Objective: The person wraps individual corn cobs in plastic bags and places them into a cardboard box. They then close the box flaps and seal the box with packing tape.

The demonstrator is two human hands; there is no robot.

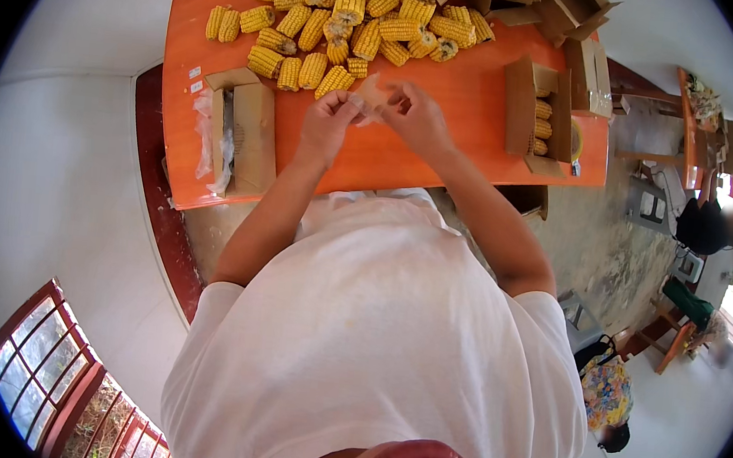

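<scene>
Between my two hands, just above the orange table point(386, 155), is a thin, clear plastic bag point(372, 93). The fingers of my left hand point(333, 118) pinch its left side. My right hand point(419, 117) grips the right side, slightly blurred. Just beyond them lies a pile of dried yellow corn cob pieces point(312, 70), some with dark, cut ends. To the left stands a cardboard box point(253, 137) with clear plastic bags point(203, 133) beside it. At the right, an open cardboard box point(524, 105) holds several corn pieces point(542, 128) in a row.
More cardboard boxes point(572, 11) crowd the table's far right corner. A roll of tape point(575, 142) lies by the right edge. Farther right are grey plastic stools point(648, 204), another table point(688, 126) and people, one in a floral top point(607, 391). A white wall point(65, 157) rises on the left.
</scene>
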